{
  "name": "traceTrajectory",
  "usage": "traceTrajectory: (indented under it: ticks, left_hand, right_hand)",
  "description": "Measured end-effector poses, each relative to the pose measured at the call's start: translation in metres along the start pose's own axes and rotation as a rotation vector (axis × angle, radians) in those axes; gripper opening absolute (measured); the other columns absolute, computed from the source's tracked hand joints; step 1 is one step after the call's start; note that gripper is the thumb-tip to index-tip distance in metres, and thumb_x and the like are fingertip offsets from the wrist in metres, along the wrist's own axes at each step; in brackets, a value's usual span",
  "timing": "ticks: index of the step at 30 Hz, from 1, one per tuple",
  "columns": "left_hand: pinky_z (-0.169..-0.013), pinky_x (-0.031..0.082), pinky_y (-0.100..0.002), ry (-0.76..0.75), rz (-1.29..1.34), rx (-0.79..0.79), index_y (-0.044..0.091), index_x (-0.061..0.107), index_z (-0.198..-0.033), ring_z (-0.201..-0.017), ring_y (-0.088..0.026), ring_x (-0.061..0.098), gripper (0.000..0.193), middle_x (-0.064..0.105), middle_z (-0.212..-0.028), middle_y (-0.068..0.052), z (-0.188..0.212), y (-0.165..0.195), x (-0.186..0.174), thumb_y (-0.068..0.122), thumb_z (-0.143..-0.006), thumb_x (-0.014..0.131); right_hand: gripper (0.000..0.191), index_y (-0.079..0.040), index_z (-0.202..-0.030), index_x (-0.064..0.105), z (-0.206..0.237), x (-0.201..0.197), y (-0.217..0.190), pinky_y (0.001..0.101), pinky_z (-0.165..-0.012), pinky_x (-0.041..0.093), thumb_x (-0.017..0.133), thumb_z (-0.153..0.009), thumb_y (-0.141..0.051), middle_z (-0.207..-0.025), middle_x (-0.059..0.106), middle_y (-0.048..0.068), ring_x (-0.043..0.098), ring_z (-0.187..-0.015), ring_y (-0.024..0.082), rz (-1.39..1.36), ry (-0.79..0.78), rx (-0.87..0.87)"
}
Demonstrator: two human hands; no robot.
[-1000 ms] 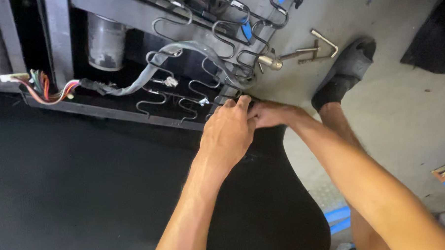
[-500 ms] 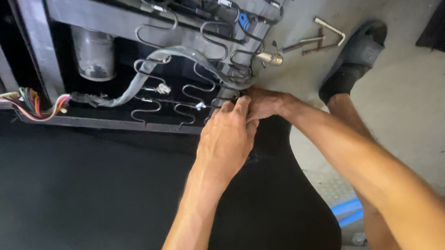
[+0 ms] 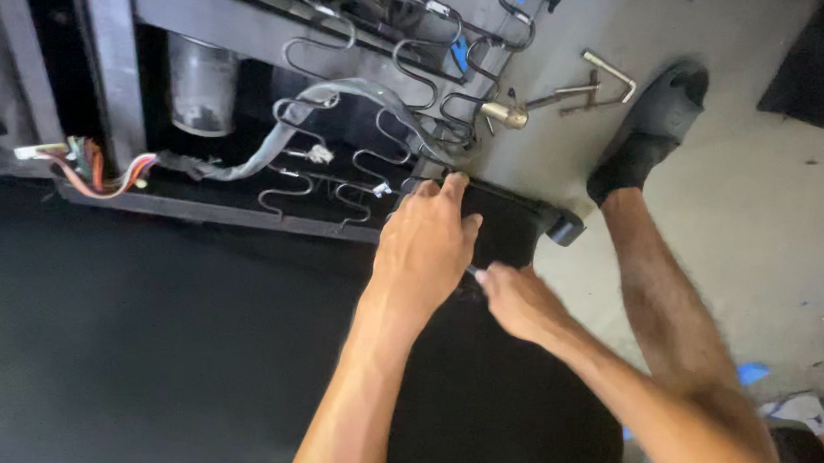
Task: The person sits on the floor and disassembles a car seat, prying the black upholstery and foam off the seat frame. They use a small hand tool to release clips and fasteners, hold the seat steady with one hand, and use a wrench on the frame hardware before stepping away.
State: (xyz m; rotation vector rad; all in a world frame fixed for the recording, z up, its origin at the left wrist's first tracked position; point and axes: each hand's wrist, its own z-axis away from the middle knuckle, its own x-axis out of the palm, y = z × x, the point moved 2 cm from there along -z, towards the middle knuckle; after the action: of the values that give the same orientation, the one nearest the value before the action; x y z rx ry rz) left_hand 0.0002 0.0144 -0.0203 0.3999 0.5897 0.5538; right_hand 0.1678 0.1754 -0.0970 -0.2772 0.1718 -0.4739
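An upturned seat frame [image 3: 240, 27] with zigzag wire springs [image 3: 365, 183] lies ahead of me, and a black cover [image 3: 161, 359] is spread below it. My left hand [image 3: 426, 249] rests back-up on the cover's edge, its fingertips touching the frame's lower rail [image 3: 512, 210]. What its palm holds is hidden. Just to its right and lower, my right hand [image 3: 519, 301] is closed, pinching the black cover with a thin dark piece at its fingertips.
A grey wiring loom [image 3: 272, 145] with coloured wires [image 3: 90, 170] crosses the frame at the left. An L-shaped key [image 3: 612, 74] and a brass-tipped tool [image 3: 508, 116] lie on the concrete floor [image 3: 758, 201]. A leg with a black sock and sandal [image 3: 655, 123] stands at the right.
My right hand has pulled back down and right, away from the frame rail. The left hand stays at the rail with fingers stretched further forward. The view has shifted left.
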Motion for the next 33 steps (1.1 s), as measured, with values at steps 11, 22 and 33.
traceTrajectory:
  ticks: [11, 22, 33]
  left_hand:
    - [-0.086, 0.053, -0.052, -0.008, -0.008, -0.019, 0.002, 0.061, -0.12, -0.102, -0.044, 0.066, 0.037, 0.068, -0.107, -0.023, 0.003, -0.002, -0.004, 0.02, -0.089, 0.071]
    - [-0.082, 0.054, -0.052, 0.001, 0.033, -0.009, 0.001, 0.061, -0.121, -0.099, -0.045, 0.067, 0.039, 0.068, -0.106, -0.025, 0.004, -0.003, -0.001, 0.022, -0.089, 0.071]
    - [-0.081, 0.054, -0.052, -0.016, 0.003, 0.0, 0.003, 0.06, -0.12, -0.094, -0.044, 0.067, 0.036, 0.069, -0.102, -0.023, 0.002, 0.002, -0.001, 0.016, -0.087, 0.069]
  right_hand:
    - [0.046, -0.009, -0.09, 0.073, 0.02, -0.044, -0.014, 0.052, -0.084, 0.053, 0.051, -0.101, -0.047, -0.089, 0.076, 0.018, 0.07, -0.092, 0.04, -0.013, 0.076, 0.092]
    - [0.031, -0.019, -0.102, 0.081, -0.104, -0.04, 0.023, 0.0471, -0.079, 0.05, 0.076, -0.081, -0.041, -0.095, 0.076, 0.011, 0.069, -0.085, 0.034, 0.065, -0.212, -0.424]
    - [0.029, -0.016, -0.095, 0.079, -0.147, -0.061, -0.02, 0.0434, -0.083, 0.053, 0.08, -0.069, -0.031, -0.095, 0.077, 0.006, 0.071, -0.096, 0.027, 0.166, -0.35, -0.521]
